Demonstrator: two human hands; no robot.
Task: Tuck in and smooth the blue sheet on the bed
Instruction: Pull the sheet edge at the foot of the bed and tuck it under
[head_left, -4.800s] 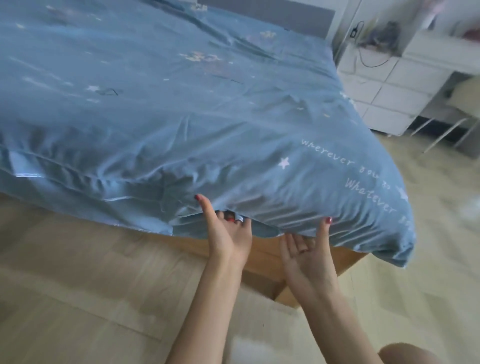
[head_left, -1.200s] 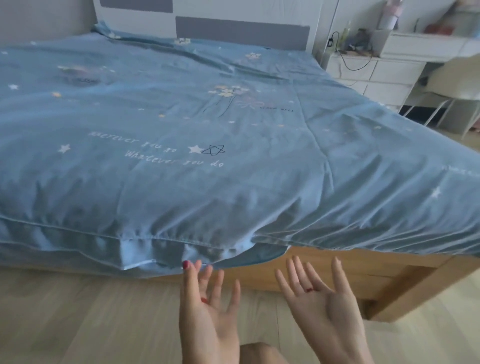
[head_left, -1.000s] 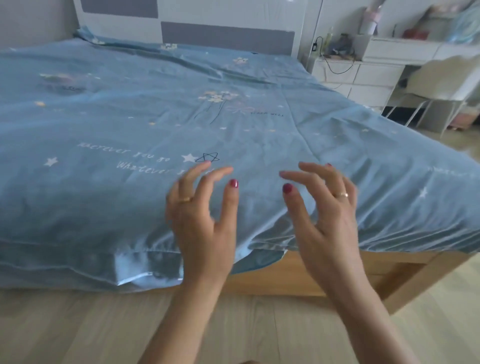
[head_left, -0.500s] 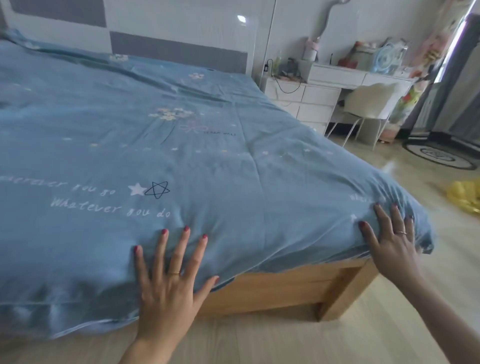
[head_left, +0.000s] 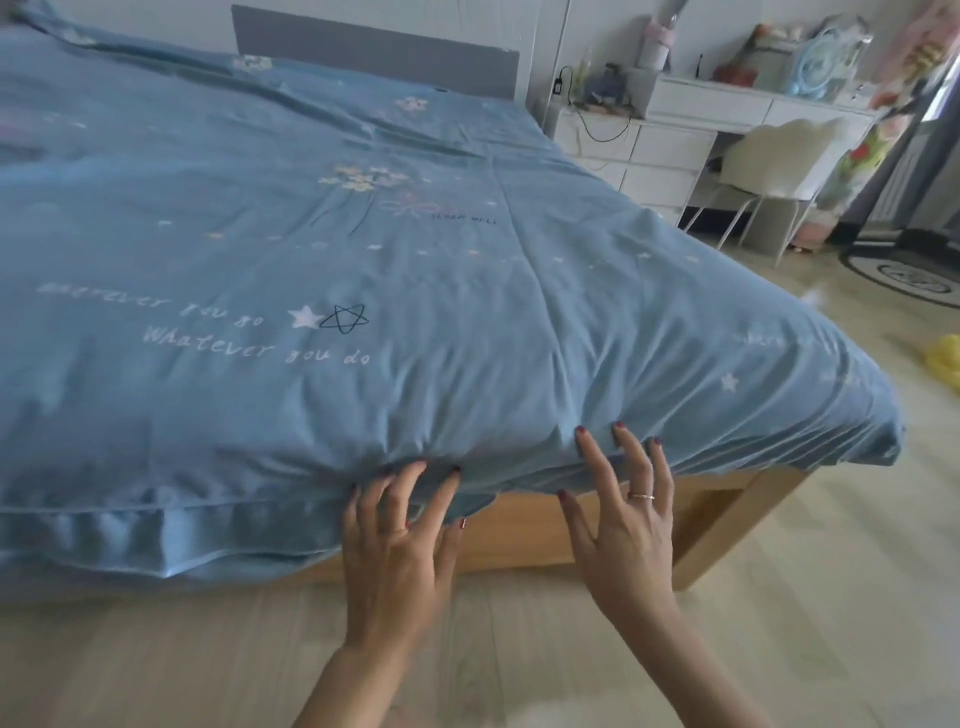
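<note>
The blue sheet, printed with stars, flowers and white lettering, covers the whole bed and hangs over the near edge of the wooden bed frame. My left hand is at that hanging edge with spread fingers, its fingertips touching the fabric's lower fold. My right hand is a little to the right, fingers spread and straight, fingertips against the sheet's edge above the frame. Neither hand grips the cloth. A loose flap of sheet droops at the left of my left hand.
A white dresser with clutter and a white chair stand to the right of the bed. A round dark rug and a yellow object lie on the wooden floor at far right.
Both hands have come together from a wide spread on the sheet's top. They now sit lower, at the hanging front edge; the right hand left the bed's corner.
</note>
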